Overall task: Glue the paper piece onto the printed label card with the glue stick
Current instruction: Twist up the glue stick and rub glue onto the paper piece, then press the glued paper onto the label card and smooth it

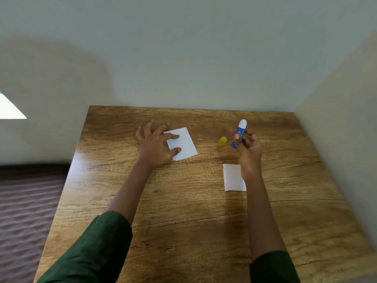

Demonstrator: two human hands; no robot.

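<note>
A white card (184,142) lies flat on the wooden table (183,211), blank side up. My left hand (156,144) rests on its left edge, thumb and forefinger pressing it down, the other fingers spread. My right hand (247,152) holds a blue glue stick (239,132) upright above the table, its white glue end uncapped and pointing up. The stick's yellow cap (222,141) lies on the table just left of it. A second white paper piece (232,177) lies nearer me, partly hidden under my right wrist. I cannot tell which sheet is printed.
The table stands in a corner, with a pale wall behind it and another along its right edge. To the left, beyond the table's edge, is a dark quilted surface (24,211). Both my forearms wear dark green sleeves.
</note>
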